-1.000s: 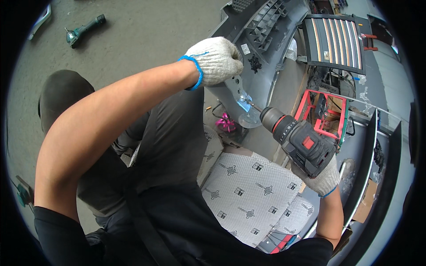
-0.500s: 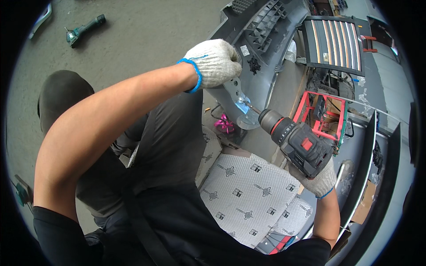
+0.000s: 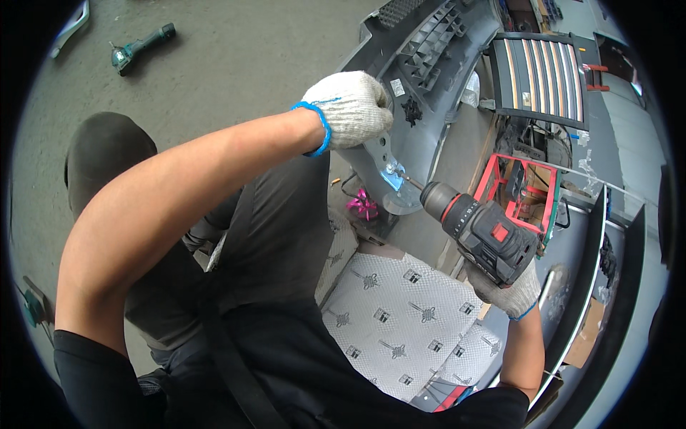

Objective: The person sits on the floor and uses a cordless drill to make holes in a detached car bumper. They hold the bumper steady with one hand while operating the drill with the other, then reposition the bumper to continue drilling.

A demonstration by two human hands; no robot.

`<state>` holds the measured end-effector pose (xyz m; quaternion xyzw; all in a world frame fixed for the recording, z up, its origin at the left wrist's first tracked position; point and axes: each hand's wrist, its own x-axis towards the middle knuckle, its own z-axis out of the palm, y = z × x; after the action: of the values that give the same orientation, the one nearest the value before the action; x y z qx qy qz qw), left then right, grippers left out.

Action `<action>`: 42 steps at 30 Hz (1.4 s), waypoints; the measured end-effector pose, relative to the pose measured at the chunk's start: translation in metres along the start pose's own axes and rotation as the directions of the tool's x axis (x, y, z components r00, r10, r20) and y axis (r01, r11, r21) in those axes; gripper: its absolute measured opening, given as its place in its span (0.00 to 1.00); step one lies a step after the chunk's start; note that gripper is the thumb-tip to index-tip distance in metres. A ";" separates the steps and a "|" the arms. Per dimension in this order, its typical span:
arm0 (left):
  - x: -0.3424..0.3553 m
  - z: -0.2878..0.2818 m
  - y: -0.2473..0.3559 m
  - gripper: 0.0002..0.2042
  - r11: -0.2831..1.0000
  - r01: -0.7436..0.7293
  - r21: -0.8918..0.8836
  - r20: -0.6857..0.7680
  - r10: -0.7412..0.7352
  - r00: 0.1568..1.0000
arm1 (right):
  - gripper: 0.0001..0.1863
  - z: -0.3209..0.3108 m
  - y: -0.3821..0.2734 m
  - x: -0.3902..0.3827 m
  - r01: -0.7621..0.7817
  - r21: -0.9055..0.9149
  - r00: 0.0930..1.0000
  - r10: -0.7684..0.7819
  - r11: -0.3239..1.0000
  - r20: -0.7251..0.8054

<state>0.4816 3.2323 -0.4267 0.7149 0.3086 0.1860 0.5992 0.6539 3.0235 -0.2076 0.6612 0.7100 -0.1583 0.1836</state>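
Note:
My left hand, in a white knitted glove with a blue cuff, is closed round the upper end of a grey metal bracket with holes. The fingertips are hidden behind the glove's back. Below the bracket lies a small blue patch on the inside of a grey plastic car bumper. My right hand, gloved too, grips a black cordless drill from below. The drill's bit reaches the bracket's lower end beside the blue patch; whether it turns I cannot tell.
A patterned white cushioned mat lies by my legs. Right of the bumper stand a red-framed crate and a black slatted panel. A green power tool rests on the floor at far left. Pink ribbon lies under the bumper.
The whole view has shifted slightly, so most things sit a little lower in the picture. Both hands keep their grips, and the drill bit stays at the bracket's lower end.

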 end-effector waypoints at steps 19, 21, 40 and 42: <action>0.000 -0.003 0.002 0.15 1.000 0.020 -0.011 0.061 -0.019 0.998 | 0.18 0.010 0.010 0.003 -0.087 0.258 0.995 0.097 0.962 -0.028; 0.000 -0.006 0.002 0.15 0.999 0.025 -0.029 0.077 -0.022 0.997 | 0.19 0.010 0.010 0.002 -0.186 0.377 0.981 0.193 0.907 0.018; 0.001 -0.006 0.000 0.16 0.998 0.024 -0.060 0.091 -0.018 0.996 | 0.20 -0.031 -0.003 0.037 -0.402 0.508 0.906 0.412 0.762 0.098; 0.004 -0.006 -0.001 0.15 0.999 0.003 -0.041 0.104 0.001 0.995 | 0.20 -0.031 0.003 0.034 -0.350 0.545 0.932 0.342 0.762 0.119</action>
<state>0.4802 3.2394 -0.4266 0.7110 0.2735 0.1546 0.6291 0.6538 3.0683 -0.1960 0.8040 0.4972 -0.3258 0.0134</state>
